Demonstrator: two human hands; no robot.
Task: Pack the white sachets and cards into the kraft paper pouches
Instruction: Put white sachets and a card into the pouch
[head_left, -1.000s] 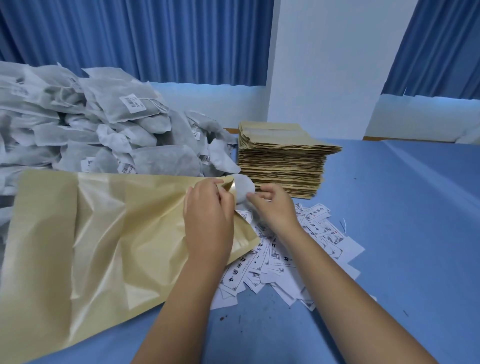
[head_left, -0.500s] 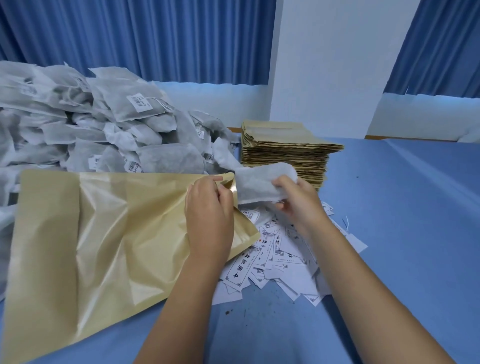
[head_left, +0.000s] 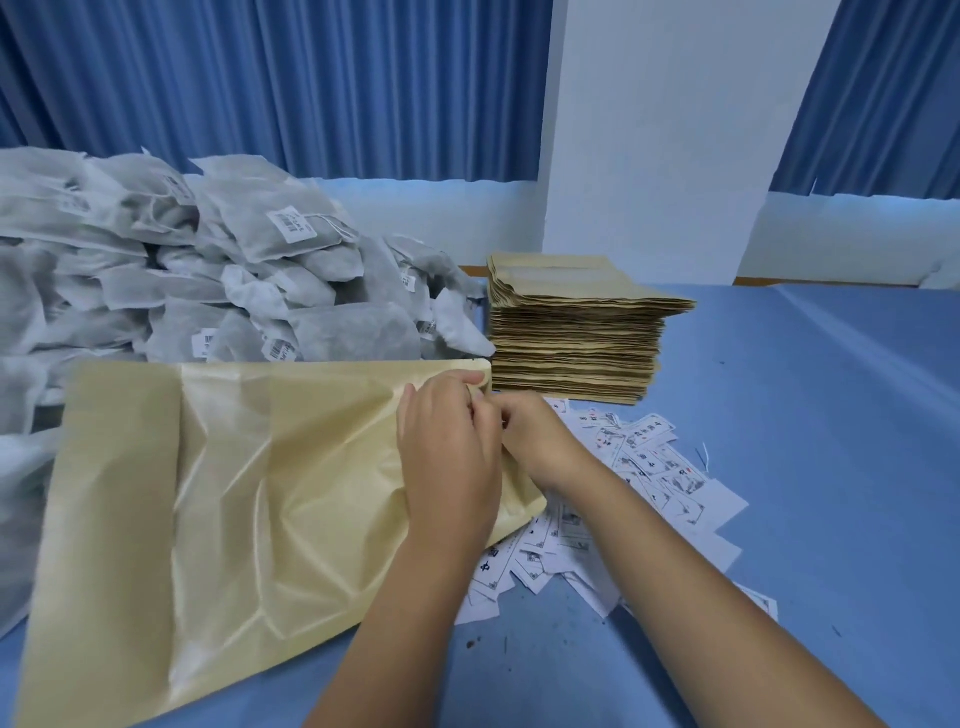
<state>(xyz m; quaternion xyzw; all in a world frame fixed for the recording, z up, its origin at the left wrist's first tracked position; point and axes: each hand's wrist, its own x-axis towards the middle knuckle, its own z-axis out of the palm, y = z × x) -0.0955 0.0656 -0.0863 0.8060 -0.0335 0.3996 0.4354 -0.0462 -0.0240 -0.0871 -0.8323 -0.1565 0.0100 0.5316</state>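
The kraft paper pouch (head_left: 234, 493) lies flat on the counter's (head_left: 831, 467) left half, mouth toward the centre; the left hand (head_left: 449, 457) rests on it, fingers pinching the mouth's far corner. The right hand (head_left: 540, 441) meets the mouth with fingers curled, and whether they hold anything cannot be told. White sachets (head_left: 234, 270) are heaped at the far left, the stack of pouches (head_left: 571, 343) stands beside them, and cards (head_left: 649, 467) lie scattered beneath the right forearm.
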